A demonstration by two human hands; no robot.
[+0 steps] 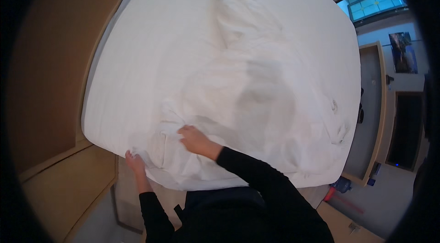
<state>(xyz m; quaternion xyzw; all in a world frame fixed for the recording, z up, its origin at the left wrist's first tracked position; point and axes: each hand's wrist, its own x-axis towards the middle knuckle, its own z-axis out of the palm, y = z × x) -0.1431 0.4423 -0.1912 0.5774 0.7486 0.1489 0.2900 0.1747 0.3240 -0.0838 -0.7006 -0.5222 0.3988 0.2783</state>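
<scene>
A white sheet [206, 92] lies rumpled over a bed with a white mattress [151, 27]. Low at the near left edge of the bed, my left hand [136, 163] is closed on a bunched piece of the sheet. To its right and a little farther in, my right hand [198, 142] pinches another fold, with creases running out from its fingertips. Its thumb and fingers are pressed together. A loose heap of the same cloth [245, 16] rises toward the far side. Shadows fall across the middle of the sheet.
A brown headboard [55, 60] borders the bed on the left, with a wooden nightstand [73, 183] at the near left corner. Along the right stand a wooden shelf unit [379, 119], a dark screen [405, 128] and a blue water jug [341, 184]. A window [376, 2] is at the far right.
</scene>
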